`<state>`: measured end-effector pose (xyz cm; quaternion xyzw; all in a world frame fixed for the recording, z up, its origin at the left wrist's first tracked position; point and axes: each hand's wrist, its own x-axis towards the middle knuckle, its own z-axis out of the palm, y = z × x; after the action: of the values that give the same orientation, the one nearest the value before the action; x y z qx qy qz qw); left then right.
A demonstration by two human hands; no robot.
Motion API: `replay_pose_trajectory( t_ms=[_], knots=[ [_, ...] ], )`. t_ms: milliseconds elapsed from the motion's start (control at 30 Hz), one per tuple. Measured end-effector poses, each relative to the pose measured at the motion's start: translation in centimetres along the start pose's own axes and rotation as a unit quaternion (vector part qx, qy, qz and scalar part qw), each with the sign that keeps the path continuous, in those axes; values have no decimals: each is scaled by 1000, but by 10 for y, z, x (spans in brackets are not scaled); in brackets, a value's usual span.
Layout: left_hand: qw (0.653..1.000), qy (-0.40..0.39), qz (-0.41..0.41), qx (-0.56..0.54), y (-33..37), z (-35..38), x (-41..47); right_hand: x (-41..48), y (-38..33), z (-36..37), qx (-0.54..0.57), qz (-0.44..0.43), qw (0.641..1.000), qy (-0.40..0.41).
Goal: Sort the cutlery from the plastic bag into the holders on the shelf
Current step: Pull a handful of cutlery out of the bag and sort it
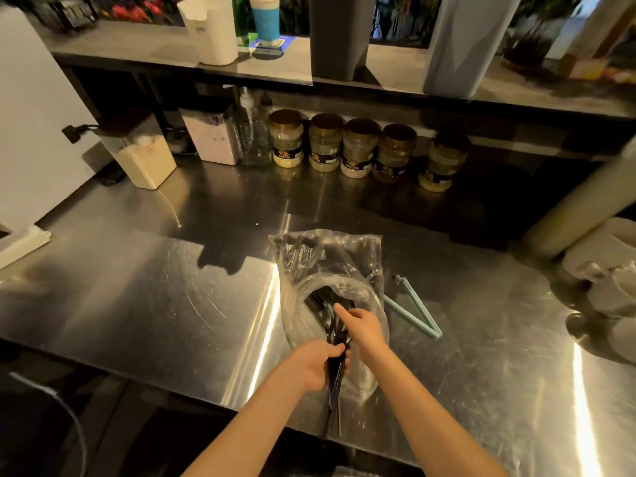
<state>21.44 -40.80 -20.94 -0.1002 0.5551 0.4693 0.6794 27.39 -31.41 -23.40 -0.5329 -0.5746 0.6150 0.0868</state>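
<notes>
a: what step is this?

b: the pulling-out step, i think. the left hand (318,364) is closed tight around a bunch of black cutlery (332,335) near the handle ends. the right hand (361,327) has its fingers loosely curled, reaching into the mouth of the plastic bag (328,263) and touching the same bunch — i cannot tell if it really grips one piece.

a: where is the bunch?

b: half in, half out. the bag lies flat on the shiny desk (137,287), open end toward the person. the far ends are spread like a fan inside the bag (too dark to say forks or spoons).

a: which way does it point?

b: long and thin, running from the person away toward the jars (358,148) — handles at the near edge of the desk, working ends deep in the bag.

a: and next?

b: lift the bunch clear, then carry it up to the holders on the shelf (275,68) — the white holder (211,31), the dark holder (339,36) and the pale holder (464,43). none look filled yet.
</notes>
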Motion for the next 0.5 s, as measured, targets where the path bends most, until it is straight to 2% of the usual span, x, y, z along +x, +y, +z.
replay_pose_trajectory(
  t_ms=[200, 333, 500],
  knots=[
    [999, -34, 0, 31, -9, -5, -10, -1, -1, -2, 159, 89, 983, -25],
    [997, -52, 11, 59, -7, -17, -16, -9, -1, -4, 137, 101, 984, -51],
    [998, -50, 22, 39, -9, -25, -22, -24, 0, 0, 130, 86, 982, -106]
  ],
)
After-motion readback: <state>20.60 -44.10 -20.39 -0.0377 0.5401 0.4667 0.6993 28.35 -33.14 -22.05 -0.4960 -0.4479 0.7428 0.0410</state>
